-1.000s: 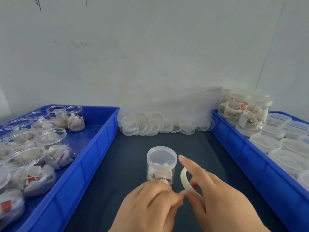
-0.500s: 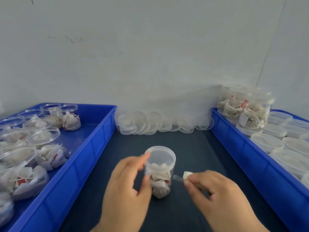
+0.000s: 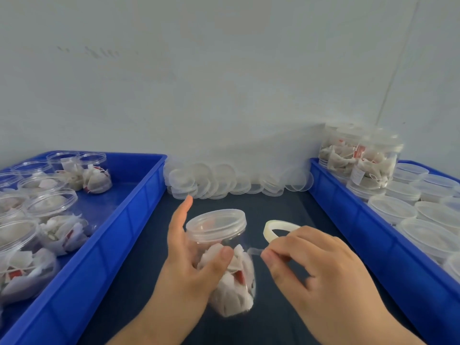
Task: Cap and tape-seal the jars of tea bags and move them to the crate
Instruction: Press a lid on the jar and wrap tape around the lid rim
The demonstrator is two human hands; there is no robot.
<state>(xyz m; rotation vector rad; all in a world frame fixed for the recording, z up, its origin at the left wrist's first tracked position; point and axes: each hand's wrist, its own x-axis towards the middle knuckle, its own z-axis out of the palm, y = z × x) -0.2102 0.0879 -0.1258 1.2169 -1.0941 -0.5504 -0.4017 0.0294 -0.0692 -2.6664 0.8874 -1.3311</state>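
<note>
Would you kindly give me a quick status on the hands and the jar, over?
Left hand grips capped jar, tilted. Right hand holds tape roll, pinching loose end beside jar. Nothing in the way.

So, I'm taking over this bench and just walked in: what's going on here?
A person is sealing one clear plastic jar of tea bags. The left hand grips it, tilted, with its clear lid already on. The right hand holds a thin whitish tape roll and pinches a short strip pulled out toward the jar's side. Open jars wait in the left blue crate, capped ones sit in the right blue crate, and spare lids line the wall.
</note>
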